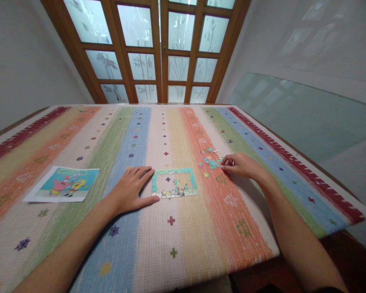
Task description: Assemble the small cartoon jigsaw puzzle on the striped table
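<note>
A partly assembled jigsaw puzzle [188,193] lies flat on the table, its frame of joined pieces around a gap where the cloth shows. My left hand [131,187] rests at its left edge, fingers stretched out and thumb apart, the tips by the lower and upper left corners. To the right of the puzzle is a loose heap of jigsaw pieces [212,162], mostly turquoise. At the heap's right side is my right hand [239,165], thumb and forefinger drawn together. Whatever is between those fingertips is too small to make out. A yellowish puzzle piece [205,175] lies just below the heap.
On the left lies a printed cartoon picture [67,184] on white paper. A striped cloth [189,236] with small printed motifs covers the table. Beyond the far edge stand wooden doors with frosted panes [146,65]. A glass sheet [301,110] leans against the right wall.
</note>
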Motion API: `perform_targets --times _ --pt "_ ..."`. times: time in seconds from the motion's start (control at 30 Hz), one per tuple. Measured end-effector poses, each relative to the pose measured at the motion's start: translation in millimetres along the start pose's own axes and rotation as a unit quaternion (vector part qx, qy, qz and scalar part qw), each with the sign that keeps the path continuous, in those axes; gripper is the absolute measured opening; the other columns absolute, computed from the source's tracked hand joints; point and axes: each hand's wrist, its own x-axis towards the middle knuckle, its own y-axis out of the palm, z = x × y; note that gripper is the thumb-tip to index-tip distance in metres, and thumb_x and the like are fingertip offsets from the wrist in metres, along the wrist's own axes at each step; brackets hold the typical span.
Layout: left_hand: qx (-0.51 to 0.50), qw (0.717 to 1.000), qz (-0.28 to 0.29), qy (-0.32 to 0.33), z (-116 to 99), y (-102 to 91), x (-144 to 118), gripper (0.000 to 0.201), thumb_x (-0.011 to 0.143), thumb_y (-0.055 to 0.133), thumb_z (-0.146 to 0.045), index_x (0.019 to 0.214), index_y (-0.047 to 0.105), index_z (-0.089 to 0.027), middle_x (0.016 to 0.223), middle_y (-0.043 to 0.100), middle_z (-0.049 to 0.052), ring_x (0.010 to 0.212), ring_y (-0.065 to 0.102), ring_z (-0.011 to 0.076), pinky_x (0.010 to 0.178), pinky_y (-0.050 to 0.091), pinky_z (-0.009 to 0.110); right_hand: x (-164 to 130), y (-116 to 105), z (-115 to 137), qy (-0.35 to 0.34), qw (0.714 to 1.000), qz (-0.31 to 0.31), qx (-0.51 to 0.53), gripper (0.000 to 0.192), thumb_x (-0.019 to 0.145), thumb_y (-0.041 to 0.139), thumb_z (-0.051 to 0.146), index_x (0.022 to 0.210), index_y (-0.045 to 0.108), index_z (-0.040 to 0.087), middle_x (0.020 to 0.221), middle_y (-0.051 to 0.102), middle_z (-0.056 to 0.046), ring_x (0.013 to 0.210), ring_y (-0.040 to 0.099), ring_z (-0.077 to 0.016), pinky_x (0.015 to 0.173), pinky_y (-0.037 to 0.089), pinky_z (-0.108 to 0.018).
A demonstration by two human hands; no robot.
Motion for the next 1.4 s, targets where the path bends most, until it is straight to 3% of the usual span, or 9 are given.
perform_targets --times 0.27,0.47,0.77,1.0,1.13,1.4 --pt "0.009 1.000 -0.004 0.001 0 1.6 0 0.083 0.092 0.048 -0.080 0.145 0.050 -0.016 0.144 0.057 0.021 0.126 0.054 0.0399 0.107 0.041 0.062 6 6 -4 0.025 0.993 -0.113 -0.025 0.032 0.093 0.059 0.037 0.112 0.076 0.019 0.085 0.076 -0.010 0.074 0.068 -0.0239 0.067 0.044 -0.032" --pt "0.014 1.000 -0.003 0.001 1 1.9 -1 0.082 0.092 0.047 -0.080 0.146 0.049 -0.017 0.145 0.056 0.020 0.127 0.054 0.0396 0.107 0.040 0.061 16 21 -3 0.039 0.987 -0.146 -0.050 0.026 0.092 0.059 0.037 0.093 0.079 0.020 0.090 0.077 -0.013 0.082 0.069 -0.0274 0.067 0.043 -0.033" --pt "0.009 1.000 0.000 0.002 0 1.2 0 0.082 0.091 0.050 -0.079 0.145 0.050 -0.017 0.145 0.057 0.020 0.127 0.054 0.0397 0.108 0.040 0.062 24 24 -16 0.041 0.981 -0.188 -0.003 0.031 0.094 0.052 0.030 0.084 0.079 0.020 0.095 0.078 -0.015 0.088 0.071 -0.0297 0.074 0.047 -0.037" --pt "0.015 1.000 -0.005 0.004 1 2.2 0 0.082 0.092 0.049 -0.079 0.145 0.050 -0.017 0.145 0.057 0.019 0.126 0.054 0.0398 0.107 0.041 0.061 27 25 -27 0.109 0.969 -0.222 -0.007 0.028 0.091 0.057 0.034 0.084 0.080 0.021 0.091 0.079 -0.013 0.086 0.071 -0.0298 0.072 0.048 -0.036" --pt "0.007 1.000 -0.005 0.000 1 2.0 0 0.082 0.091 0.050 -0.079 0.145 0.051 -0.017 0.145 0.057 0.019 0.126 0.055 0.0404 0.107 0.041 0.062 28 25 -28 0.154 0.958 -0.241 -0.034 0.027 0.090 0.059 0.032 0.097 0.079 0.017 0.093 0.077 -0.015 0.088 0.069 -0.0304 0.072 0.048 -0.036" --pt "0.002 1.000 0.003 -0.006 1 2.1 0 0.083 0.090 0.051 -0.079 0.145 0.051 -0.017 0.145 0.057 0.020 0.127 0.054 0.0403 0.109 0.040 0.062 23 18 -20 0.071 0.982 -0.175 -0.028 0.019 0.086 0.063 0.027 0.091 0.080 0.019 0.090 0.074 -0.010 0.086 0.067 -0.0246 0.078 0.048 -0.033"
